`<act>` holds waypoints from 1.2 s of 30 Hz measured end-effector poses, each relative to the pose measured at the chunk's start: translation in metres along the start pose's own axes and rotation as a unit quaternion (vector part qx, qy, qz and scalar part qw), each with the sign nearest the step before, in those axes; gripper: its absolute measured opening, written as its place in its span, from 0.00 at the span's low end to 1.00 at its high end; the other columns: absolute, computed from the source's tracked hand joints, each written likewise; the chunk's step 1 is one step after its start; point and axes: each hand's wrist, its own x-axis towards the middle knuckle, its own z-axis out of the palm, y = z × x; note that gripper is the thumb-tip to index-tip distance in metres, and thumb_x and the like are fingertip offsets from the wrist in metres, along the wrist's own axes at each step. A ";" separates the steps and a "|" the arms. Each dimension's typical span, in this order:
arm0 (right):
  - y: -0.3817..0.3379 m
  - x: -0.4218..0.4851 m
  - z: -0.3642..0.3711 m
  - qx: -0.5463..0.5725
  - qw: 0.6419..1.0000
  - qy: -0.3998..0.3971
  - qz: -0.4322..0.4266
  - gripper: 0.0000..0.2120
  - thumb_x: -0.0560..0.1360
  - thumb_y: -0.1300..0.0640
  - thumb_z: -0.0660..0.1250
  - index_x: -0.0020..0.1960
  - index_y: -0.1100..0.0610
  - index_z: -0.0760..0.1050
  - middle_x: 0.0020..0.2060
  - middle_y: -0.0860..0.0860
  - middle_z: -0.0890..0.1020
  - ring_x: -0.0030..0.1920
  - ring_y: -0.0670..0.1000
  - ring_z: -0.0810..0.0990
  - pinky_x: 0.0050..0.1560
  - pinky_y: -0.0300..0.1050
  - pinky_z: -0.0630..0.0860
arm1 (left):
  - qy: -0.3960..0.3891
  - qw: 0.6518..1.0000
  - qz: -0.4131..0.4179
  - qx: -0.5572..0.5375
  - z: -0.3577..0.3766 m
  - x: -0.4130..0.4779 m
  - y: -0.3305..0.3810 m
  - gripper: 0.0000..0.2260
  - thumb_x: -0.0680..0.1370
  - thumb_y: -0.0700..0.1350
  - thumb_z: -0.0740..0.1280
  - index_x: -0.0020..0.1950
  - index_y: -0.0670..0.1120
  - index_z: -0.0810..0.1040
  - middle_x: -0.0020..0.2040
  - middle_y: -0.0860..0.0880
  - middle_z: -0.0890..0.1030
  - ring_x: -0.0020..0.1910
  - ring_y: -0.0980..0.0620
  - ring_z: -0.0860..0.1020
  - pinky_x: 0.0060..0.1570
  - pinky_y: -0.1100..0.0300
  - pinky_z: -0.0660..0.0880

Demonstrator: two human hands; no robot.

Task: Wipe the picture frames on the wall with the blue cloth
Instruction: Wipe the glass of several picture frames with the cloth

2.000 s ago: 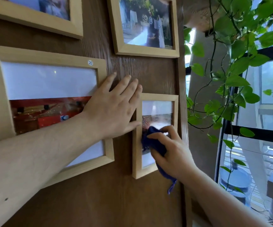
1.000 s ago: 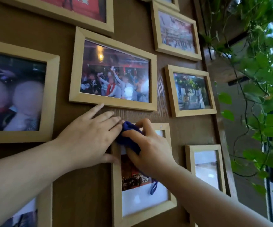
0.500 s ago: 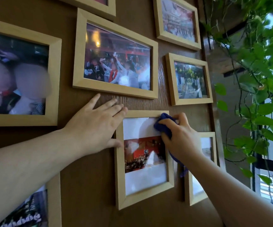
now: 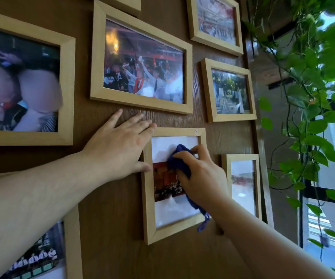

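Several light wooden picture frames hang on a dark wood wall. My right hand (image 4: 203,176) presses a bunched blue cloth (image 4: 179,160) against the glass of a small upright frame (image 4: 148,198) at the centre. A tail of the cloth dangles below my wrist. My left hand (image 4: 118,150) lies flat on the wall with fingers spread, its thumb touching this frame's left edge. Above it hangs a wide frame (image 4: 140,63) with a crowd photo.
More frames surround it: a big one at left (image 4: 68,87), two at upper right (image 4: 207,91), a narrow one at right (image 4: 225,172), one at lower left (image 4: 72,238). A trailing green plant (image 4: 313,97) hangs close on the right before a window.
My right hand has slid the cloth from the small frame's top right corner left and down onto the glass. My left hand has stayed on the wall. The view has shifted slightly.
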 end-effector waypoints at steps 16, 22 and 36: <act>-0.024 -0.034 0.009 0.060 0.994 -0.075 -0.060 0.17 0.74 0.47 0.63 0.62 0.43 0.67 0.61 0.49 0.68 0.44 0.50 0.76 0.36 0.43 0.78 | 0.005 1.000 -0.013 -0.007 -0.003 -0.001 0.006 0.41 0.73 0.65 0.61 0.78 0.49 0.45 0.80 0.50 0.50 0.78 0.52 0.43 0.75 0.43 0.42; 0.019 -0.053 0.009 0.026 0.998 -0.063 0.017 0.13 0.73 0.50 0.67 0.56 0.45 0.73 0.55 0.49 0.71 0.38 0.53 0.77 0.29 0.49 0.78 | -0.005 1.000 -0.017 -0.008 -0.003 0.000 0.006 0.41 0.74 0.65 0.62 0.78 0.49 0.45 0.80 0.50 0.50 0.78 0.52 0.43 0.75 0.42 0.42; -0.013 -0.079 0.012 0.032 0.978 -0.188 -0.087 0.14 0.73 0.48 0.64 0.59 0.44 0.70 0.58 0.50 0.70 0.43 0.51 0.78 0.35 0.46 0.78 | -0.007 1.000 -0.024 0.001 -0.003 -0.001 0.008 0.42 0.74 0.65 0.61 0.78 0.49 0.44 0.80 0.50 0.49 0.77 0.52 0.42 0.75 0.42 0.42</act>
